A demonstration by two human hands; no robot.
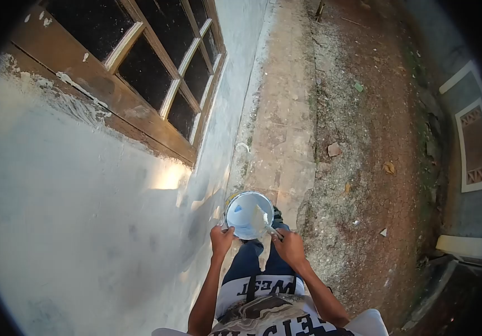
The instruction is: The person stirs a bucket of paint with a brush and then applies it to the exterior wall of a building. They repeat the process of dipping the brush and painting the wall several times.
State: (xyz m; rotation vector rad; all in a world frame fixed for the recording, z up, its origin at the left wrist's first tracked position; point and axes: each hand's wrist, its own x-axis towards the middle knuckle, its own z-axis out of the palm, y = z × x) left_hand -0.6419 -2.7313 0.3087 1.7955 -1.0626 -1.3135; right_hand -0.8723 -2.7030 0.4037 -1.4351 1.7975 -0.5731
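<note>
Chalky wall (78, 224); round pail (240, 208), prob. plastic.

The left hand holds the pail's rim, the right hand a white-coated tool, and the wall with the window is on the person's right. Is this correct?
Not quite: in the head view the wall with the window stands on the person's left. The left hand at the pail and the right hand with the tool are as said.
</note>
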